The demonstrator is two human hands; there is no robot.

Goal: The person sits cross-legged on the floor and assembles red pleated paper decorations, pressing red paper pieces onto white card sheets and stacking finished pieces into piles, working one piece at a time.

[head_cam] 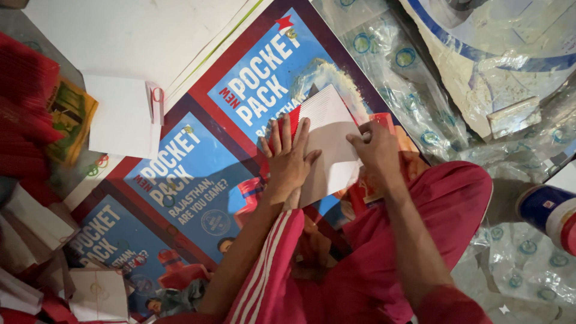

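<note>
My left hand (288, 157) lies flat, fingers spread, on a white sheet of paper (332, 135) and on the red sheet (293, 117) showing at its left edge. My right hand (378, 147) pinches the white sheet's right edge with curled fingers. The sheets rest on a large blue and red printed poster (198, 180) spread on the floor. My legs in red trousers (384, 252) are folded below the hands.
A stack of red papers (24, 102) and folded white papers (123, 117) lie at the left. Several paper pieces (36, 240) pile at the lower left. Crumpled clear plastic (420, 78) covers the right side, with a blue and white cylinder (549, 213) at the right edge.
</note>
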